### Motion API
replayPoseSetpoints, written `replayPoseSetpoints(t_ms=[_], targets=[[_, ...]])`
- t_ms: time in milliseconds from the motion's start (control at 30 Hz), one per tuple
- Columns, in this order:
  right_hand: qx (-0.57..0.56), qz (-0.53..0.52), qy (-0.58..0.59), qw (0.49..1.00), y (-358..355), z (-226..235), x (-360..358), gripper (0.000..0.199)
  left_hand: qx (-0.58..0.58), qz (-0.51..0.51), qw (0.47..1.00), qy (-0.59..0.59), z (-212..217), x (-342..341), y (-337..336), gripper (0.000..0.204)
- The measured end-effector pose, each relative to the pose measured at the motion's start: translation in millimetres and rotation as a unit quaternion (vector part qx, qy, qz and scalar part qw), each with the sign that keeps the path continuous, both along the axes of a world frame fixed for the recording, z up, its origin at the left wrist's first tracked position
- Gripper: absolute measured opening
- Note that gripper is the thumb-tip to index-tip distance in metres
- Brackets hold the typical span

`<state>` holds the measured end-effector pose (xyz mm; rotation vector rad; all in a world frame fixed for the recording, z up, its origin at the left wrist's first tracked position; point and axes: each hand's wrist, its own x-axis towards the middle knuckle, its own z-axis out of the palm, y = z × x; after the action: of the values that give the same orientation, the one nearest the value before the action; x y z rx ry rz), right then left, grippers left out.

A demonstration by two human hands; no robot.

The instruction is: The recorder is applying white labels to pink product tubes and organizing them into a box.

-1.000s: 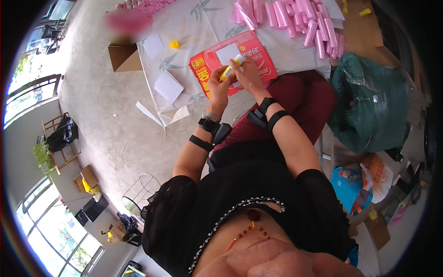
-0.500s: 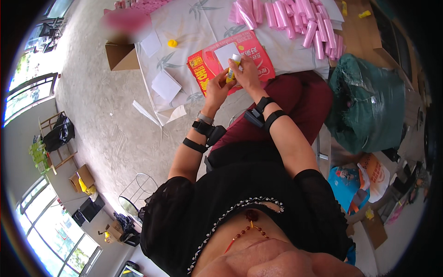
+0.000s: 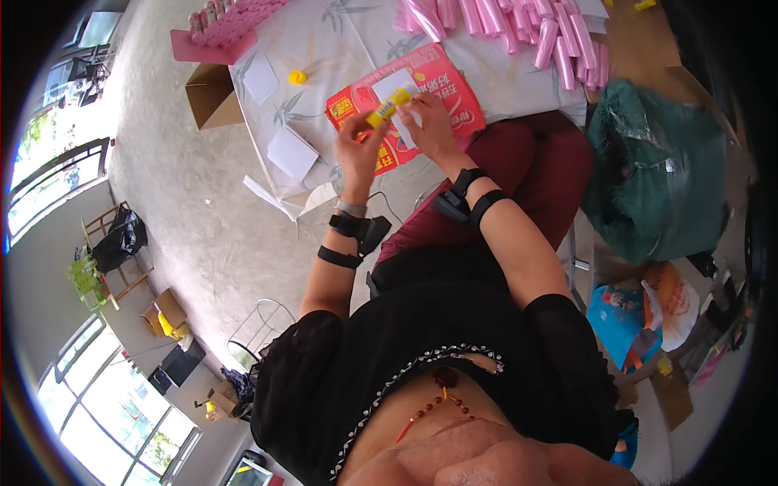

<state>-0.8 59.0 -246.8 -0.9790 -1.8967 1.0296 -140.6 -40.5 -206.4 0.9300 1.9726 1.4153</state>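
Observation:
A yellow glue stick (image 3: 389, 107) is held slanting over a white paper sheet (image 3: 392, 84). My left hand (image 3: 359, 150) is closed on its lower left end, thumb and fingers pinching it. At its upper right end is my right hand (image 3: 431, 128), with bent fingers; whether they grip the stick or the paper is hard to make out. The sheet lies on a red printed cardboard piece (image 3: 450, 89), partly hidden by my hands. Left of the cardboard, a small yellow cap (image 3: 297, 77) rests on the table.
White paper sheets (image 3: 292, 152) lie at the table's left, over the patterned tablecloth (image 3: 324, 49). Rolled pink plastic packs (image 3: 559, 40) are heaped at the right. A pink box of rolls (image 3: 219, 32) stands far left near an open carton (image 3: 212, 101). A green sack (image 3: 648, 170) is on the right.
The glue stick has moved a little up and left and tilted to a flatter slant. My left hand has shifted left with it. A blurred pink shape at far left is now a clear box.

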Motion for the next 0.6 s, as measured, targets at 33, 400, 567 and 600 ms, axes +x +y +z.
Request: replayPoseSetpoints(t_ms=[33,400,567,600], targets=[[0.072,0.012,-0.003,0.997,-1,-4,3,0.038,-0.004,-0.004,1.0,0.0,10,-4,7,0.041],[0.095,0.04,-0.044,0.994,-1,-8,8,0.029,-0.027,-0.102,0.965,0.242,44,-12,76,0.032],[0.125,0.045,-0.08,0.988,-6,-4,8,0.028,-0.001,-0.108,0.961,0.255,9,-15,79,0.032],[0.143,0.042,-0.091,0.985,-6,-5,9,0.028,-0.009,-0.103,0.974,0.201,6,-12,81,0.032]])
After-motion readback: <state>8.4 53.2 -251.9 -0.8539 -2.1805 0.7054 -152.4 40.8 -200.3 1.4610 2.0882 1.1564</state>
